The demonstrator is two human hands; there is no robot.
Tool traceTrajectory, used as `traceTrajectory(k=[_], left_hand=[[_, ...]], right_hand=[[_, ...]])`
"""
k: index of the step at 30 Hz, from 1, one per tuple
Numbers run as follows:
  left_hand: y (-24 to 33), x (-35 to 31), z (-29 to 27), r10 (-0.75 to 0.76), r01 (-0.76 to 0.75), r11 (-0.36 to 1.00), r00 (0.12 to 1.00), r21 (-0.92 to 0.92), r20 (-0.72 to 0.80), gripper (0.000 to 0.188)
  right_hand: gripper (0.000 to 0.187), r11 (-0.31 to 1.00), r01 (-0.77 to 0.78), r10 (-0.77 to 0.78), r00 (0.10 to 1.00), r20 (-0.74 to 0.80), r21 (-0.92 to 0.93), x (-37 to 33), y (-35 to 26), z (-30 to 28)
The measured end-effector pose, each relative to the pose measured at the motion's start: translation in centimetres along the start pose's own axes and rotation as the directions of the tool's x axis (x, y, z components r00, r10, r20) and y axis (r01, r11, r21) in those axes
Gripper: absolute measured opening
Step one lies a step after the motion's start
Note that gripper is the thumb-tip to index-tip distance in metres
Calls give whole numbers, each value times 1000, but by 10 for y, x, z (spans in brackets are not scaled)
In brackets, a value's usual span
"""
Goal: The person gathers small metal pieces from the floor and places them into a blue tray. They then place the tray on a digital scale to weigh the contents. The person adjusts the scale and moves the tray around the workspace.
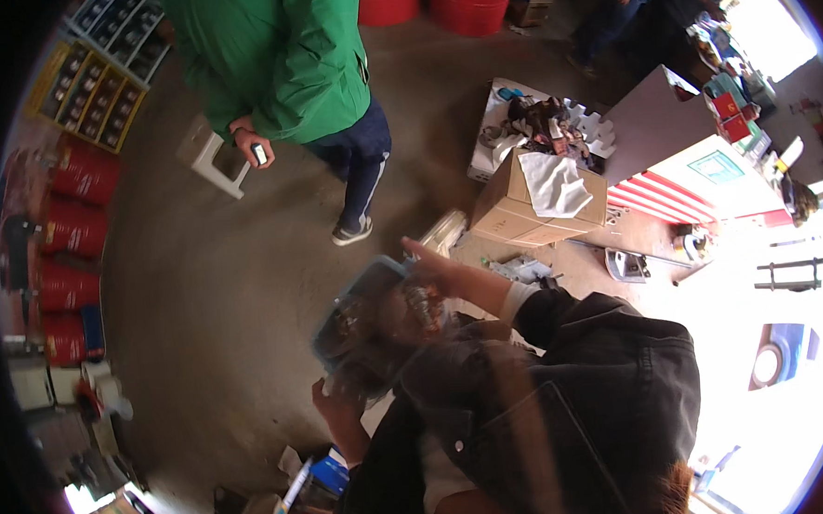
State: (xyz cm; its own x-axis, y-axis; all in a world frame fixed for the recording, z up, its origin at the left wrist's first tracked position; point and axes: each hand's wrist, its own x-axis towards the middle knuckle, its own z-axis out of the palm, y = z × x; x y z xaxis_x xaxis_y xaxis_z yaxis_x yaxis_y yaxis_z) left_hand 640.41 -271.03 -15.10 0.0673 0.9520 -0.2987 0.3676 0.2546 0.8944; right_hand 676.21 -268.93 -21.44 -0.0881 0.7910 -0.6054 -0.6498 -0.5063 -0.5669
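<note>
I hold a blue-grey plastic bin [319, 341] in front of my dark jacket, tilted in the view. My right hand [437, 270] grips its far right rim, fingers curled over the edge. My left hand [341, 408] is at the opposite, near-left end, with its fingers bent against the bin. Shiny metal-looking parts [423, 308], some brownish, lie inside. Motion blur and shadow keep me from telling their kind.
Ahead stands a person in a green jacket [271, 60], near a white stool [216, 165]. To the right are a cardboard box [507, 210] and a red-and-white cabinet [706, 190]. Red drums [75, 223] line the left wall. Boxes and clutter [330, 471] lie at lower left.
</note>
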Motion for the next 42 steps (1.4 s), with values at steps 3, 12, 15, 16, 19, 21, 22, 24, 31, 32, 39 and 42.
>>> traceTrajectory(k=[3,12,15,16,19,21,22,24,31,32,39,42], left_hand=[[24,59,-15,221,-216,947,975,237,9,46],[-14,301,-58,-575,618,100,675,-780,462,41],[-23,404,-45,-634,578,261,706,-773,315,41],[-16,437,-38,-497,495,480,834,-724,241,40],[41,514,-31,-283,396,610,918,-686,278,39],[97,564,-33,-262,448,569,894,-690,365,38],[125,589,-29,-208,454,542,888,-707,410,38],[165,629,-19,55,158,853,920,-497,387,41],[151,844,76,146,-207,974,886,93,441,47],[145,866,88,195,-281,948,882,148,428,46],[186,1029,166,182,-277,946,883,167,432,37],[245,1080,231,199,-234,971,907,51,371,35]], right_hand=[[43,990,-137,137,986,-93,5,35,-36,38],[81,947,-230,163,945,283,225,179,-151,104],[94,920,-278,201,940,277,275,243,-182,109],[95,919,-252,179,952,248,302,259,-193,110],[95,902,-203,77,944,320,381,302,-239,115],[93,901,-167,21,939,344,400,319,-265,117],[90,929,-70,7,985,173,364,327,-276,117],[82,927,69,-98,993,61,370,349,-302,112],[75,941,248,-252,968,-12,232,487,-427,66],[84,943,83,-65,996,-64,323,504,-456,57],[98,918,-50,146,965,-219,394,584,-640,49],[97,913,-32,156,948,-277,406,616,-709,25]])
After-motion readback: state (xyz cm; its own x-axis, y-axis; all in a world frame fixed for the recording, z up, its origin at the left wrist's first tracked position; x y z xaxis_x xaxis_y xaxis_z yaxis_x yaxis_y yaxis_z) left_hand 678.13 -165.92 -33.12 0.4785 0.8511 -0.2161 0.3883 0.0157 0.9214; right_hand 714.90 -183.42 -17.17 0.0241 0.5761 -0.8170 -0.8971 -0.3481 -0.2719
